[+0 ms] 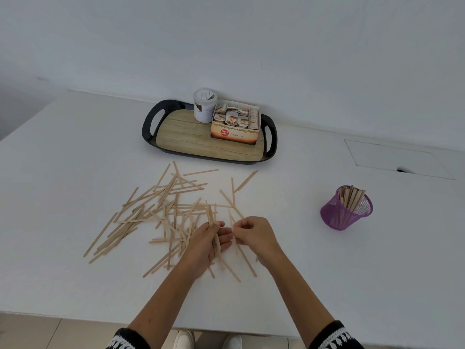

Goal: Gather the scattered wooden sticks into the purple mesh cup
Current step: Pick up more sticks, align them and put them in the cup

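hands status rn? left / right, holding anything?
Left hand: holds a small bundle of wooden sticks in curled fingers.
Right hand: pinches a single stick by its fingertips.

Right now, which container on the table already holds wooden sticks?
The purple mesh cup, standing alone at the right; the jar and tea box on the tray hold none.

We see pale, matt wooden sticks (161, 212) on a smooth matt white table (63, 159). The cup (346, 209) is purple wire mesh. The tray (208, 137) has a glossy black rim and wood-grain base; the box (235, 133) is printed card.
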Motion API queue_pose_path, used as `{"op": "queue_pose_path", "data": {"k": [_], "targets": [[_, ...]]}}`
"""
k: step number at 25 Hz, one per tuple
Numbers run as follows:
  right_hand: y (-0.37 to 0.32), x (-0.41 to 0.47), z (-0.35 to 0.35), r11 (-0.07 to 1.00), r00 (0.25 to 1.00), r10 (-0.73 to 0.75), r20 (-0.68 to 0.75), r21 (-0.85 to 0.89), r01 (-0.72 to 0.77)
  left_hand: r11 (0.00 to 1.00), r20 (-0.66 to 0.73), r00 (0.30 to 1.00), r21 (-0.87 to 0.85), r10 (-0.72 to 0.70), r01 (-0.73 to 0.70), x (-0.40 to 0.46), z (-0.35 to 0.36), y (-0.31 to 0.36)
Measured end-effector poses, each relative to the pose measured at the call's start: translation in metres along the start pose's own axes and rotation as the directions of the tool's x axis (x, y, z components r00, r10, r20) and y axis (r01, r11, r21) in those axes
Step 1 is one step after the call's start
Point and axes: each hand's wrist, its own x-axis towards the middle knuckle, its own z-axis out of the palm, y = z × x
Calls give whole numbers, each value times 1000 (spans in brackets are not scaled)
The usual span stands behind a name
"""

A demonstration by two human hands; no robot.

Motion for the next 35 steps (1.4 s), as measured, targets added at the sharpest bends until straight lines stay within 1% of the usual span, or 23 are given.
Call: {"op": "queue_pose_path", "data": {"k": [3, 4, 6, 7, 9, 11, 13, 15, 17, 18, 19, 20, 21, 22, 23, 25, 26, 28, 30, 33, 34, 35], "targets": [[-4, -5, 19, 996, 997, -76, 13, -46, 76, 999, 103, 995, 39, 15, -19, -2, -2, 3], [-5, -4, 20, 994, 996, -93, -5, -66, 92, 999, 111, 994, 49, 12, -18, -3, -2, 3], [-3, -3, 16, 985, 987, -131, -89, -128, 119, 999, 77, 997, 42, -2, -1, -2, 0, 1], [0, -2, 11, 977, 979, -150, -142, -175, 124, 999, 43, 999, 35, -8, 6, -2, 2, 1], [12, -1, -3, 938, 955, -179, -237, -333, 93, 1000, -6, 1000, 16, -14, 14, -2, 3, 1], [28, -2, -16, 861, 942, -188, -277, -508, 23, 1000, -17, 1000, -5, -19, 19, -1, 2, 2], [41, -7, -21, 758, 948, -220, -229, -651, 19, 1000, -21, 1000, -10, -19, 19, -1, 2, 3], [50, -14, -17, 634, 958, -264, -110, -768, 86, 1000, -26, 999, -16, -19, 19, -1, 2, 2], [57, -21, -11, 533, 963, -270, -10, -834, 141, 1000, -27, 999, -22, -19, 19, -1, 2, 2], [61, -24, -8, 518, 957, -291, 4, -840, 161, 1000, -25, 999, -23, -19, 19, -1, 2, 1], [64, -25, -6, 531, 940, -342, -2, -825, 191, 1000, -24, 1000, -24, -18, 17, -1, 3, 1], [64, -26, -4, 577, 915, -401, -34, -786, 224, 1000, -22, 1000, -25, -16, 15, -2, 2, 1], [63, -27, -4, 632, 903, -422, -80, -740, 230, 1000, -22, 1000, -25, -14, 14, -2, 3, 1], [62, -28, -3, 656, 905, -413, -103, -723, 217, 1000, -23, 1000, -25, -13, 13, -2, 3, 2], [60, -27, -4, 632, 910, -406, -88, -746, 210, 1000, -25, 1000, -25, -13, 12, -2, 3, 2], [56, -23, -4, 518, 918, -395, -33, -833, 194, 1000, -22, 1000, -24, -14, 13, -3, 2, 3], [52, -21, -4, 481, 932, -360, -26, -862, 162, 1000, -20, 1000, -24, -14, 14, -4, 2, 3], [42, -16, -4, 462, 959, -275, -61, -883, 76, 1000, -24, 1000, -26, -15, 15, -4, 3, 3], [34, -11, -5, 456, 970, -222, -95, -890, 17, 1000, -34, 999, -27, -16, 15, -4, 3, 3], [26, -9, -7, 438, 985, -154, -82, -899, -6, 999, -37, 999, -28, -25, 24, -4, 4, 4], [24, -9, -9, 456, 988, -135, -80, -890, -9, 999, -36, 999, -28, -28, 27, -4, 3, 4], [23, -8, -12, 496, 990, -111, -82, -868, -16, 999, -36, 999, -28, -31, 30, -4, 3, 4]]}}
